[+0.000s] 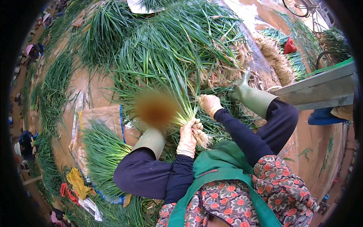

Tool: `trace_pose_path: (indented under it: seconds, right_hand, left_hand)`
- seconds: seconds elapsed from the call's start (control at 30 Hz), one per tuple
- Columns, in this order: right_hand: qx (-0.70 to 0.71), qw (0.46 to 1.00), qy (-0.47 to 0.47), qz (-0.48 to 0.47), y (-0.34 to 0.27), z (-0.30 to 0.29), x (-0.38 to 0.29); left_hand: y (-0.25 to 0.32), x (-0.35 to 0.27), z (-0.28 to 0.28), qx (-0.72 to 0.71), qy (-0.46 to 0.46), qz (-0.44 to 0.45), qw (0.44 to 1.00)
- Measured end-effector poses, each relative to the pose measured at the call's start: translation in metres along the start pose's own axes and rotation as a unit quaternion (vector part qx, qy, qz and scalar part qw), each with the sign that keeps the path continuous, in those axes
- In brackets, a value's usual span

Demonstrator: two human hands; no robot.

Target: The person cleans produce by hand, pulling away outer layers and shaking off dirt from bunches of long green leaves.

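My left hand [188, 136], in a pale glove, is closed around the lower end of a bunch of green onions [185, 109]. Their stringy roots [202, 138] hang out below the fist, and the leaves fan away from me. My right hand [209, 104], gloved too, is beside the stalks, its curled fingertips on a long green leaf [197, 88]. In front of me lies a large heap of green onions [158, 48], with roots showing at its right side. A brown blurred spot hides part of the view left of the bunch.
Trimmed-looking green onions [105, 156] rest on a woven sack [103, 113] left of my knee. Yellow [78, 183] and red bags [68, 193] lie nearby. A metal beam [317, 85] juts in from the right, near my boot [252, 99]. Rooted bundles [276, 56] and a bicycle wheel [296, 7] are beyond.
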State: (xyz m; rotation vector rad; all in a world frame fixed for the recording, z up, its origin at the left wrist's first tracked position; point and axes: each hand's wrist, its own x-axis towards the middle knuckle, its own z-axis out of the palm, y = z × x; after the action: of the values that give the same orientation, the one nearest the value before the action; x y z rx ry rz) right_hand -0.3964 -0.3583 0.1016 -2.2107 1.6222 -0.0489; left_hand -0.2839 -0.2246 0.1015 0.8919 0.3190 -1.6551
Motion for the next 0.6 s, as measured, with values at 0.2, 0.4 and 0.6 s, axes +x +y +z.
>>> trace_pose_path:
  seconds: [0.2,0.4,0.6]
  right_hand:
    - [0.232,0.972,-0.02,0.012,0.042,-0.016,0.018]
    - [0.082,0.982,-0.158,-0.055,-0.047,-0.036,-0.027]
    - [0.074,0.976,-0.198,-0.062,-0.043,-0.03,-0.024]
  left_hand:
    - [-0.003,-0.003,0.011,0.066,0.031,0.042,0.996]
    - [-0.008,0.01,0.004,0.119,0.09,0.122,0.981]
    - [-0.007,0.003,0.007,0.061,0.052,0.082,0.993]
